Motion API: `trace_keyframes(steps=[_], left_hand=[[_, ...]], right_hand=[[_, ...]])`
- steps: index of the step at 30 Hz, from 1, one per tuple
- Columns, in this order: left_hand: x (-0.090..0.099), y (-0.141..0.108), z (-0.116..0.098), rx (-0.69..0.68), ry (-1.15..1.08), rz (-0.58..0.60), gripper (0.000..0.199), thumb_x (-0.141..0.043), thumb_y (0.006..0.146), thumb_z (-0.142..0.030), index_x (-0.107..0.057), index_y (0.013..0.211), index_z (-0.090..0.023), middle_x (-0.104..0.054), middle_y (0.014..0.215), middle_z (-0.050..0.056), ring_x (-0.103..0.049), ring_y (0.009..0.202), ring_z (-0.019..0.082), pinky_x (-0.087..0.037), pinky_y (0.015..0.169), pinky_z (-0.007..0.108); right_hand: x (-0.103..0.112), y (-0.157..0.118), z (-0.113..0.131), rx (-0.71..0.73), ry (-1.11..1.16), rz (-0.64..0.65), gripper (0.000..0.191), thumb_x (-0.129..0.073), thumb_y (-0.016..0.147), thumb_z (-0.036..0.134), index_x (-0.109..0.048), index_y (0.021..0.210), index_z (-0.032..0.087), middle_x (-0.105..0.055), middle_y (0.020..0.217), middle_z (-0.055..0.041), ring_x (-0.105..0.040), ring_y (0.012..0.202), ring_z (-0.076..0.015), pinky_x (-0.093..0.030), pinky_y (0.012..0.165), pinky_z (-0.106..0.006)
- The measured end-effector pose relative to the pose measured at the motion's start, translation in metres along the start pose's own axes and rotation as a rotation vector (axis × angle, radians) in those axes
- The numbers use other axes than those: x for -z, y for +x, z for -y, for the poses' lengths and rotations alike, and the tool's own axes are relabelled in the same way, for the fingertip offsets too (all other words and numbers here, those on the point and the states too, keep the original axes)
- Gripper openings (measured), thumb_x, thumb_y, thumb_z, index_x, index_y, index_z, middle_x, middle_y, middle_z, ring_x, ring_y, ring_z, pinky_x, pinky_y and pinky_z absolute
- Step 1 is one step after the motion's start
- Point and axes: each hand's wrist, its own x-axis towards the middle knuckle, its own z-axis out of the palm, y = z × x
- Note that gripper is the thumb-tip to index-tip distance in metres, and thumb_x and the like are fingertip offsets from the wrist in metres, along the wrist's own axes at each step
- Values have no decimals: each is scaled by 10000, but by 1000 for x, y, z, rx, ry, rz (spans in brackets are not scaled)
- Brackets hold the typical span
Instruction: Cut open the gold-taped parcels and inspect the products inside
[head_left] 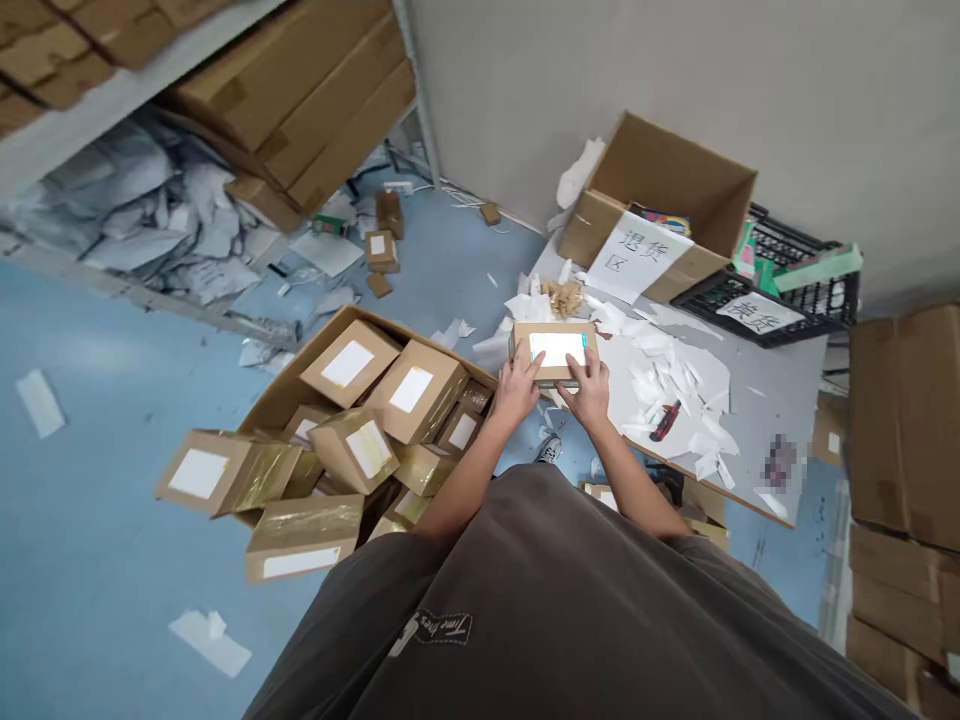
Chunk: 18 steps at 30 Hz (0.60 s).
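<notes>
Your left hand and right hand hold a small cardboard box between them at its near side, fingers over the white label. Box is at the left end of the table; can't tell if it rests there. Utility knife, red and black, lies among paper scraps to your right. Left of you: large open carton, heaped with taped boxes.

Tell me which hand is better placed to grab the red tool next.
Likely the right hand: it is on the box, on the side nearer the red tool. The left hand, opposite, is farther away.
</notes>
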Motion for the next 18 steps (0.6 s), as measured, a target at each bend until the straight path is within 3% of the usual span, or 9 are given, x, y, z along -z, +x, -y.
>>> trace_keyframes(steps=[6, 11, 14, 18], left_hand=[[-107, 69, -66, -159, 28, 228, 861, -631, 909, -109, -426, 1717, -325, -136, 1876, 49, -420, 1572, 416, -375, 1271, 589], [-189, 90, -82, -98, 113, 457, 873, -664, 850, -88, -469, 1682, -266, -188, 1861, 122, -413, 1560, 420, -412, 1241, 618], [-209, 90, -81, -51, 151, 470, 891, -729, 824, -135, -480, 1671, -261, -178, 1862, 133, -391, 1565, 435, -408, 1245, 637], [-208, 87, -79, -37, 133, 479, 816, -727, 865, -190, -501, 1647, -253, -188, 1859, 135, -360, 1609, 414, -382, 1277, 623]], right_hand=[[-11, -40, -131, -221, 58, -34, 825, -754, 894, 403, -501, 1665, 262, -305, 1776, -199, -436, 1452, -518, -399, 1163, -749], [-46, -72, -200, -323, 171, 249, 794, -744, 889, 257, -521, 1650, 215, -251, 1806, -227, -520, 1422, -460, -491, 1134, -636], [-60, -86, -220, -246, 260, 334, 832, -742, 885, 208, -487, 1677, 218, -146, 1845, -221, -576, 1385, -426, -520, 1113, -588], [-64, -91, -233, -205, 343, 326, 788, -731, 915, 237, -501, 1667, 206, -143, 1850, -208, -558, 1443, -418, -515, 1138, -545]])
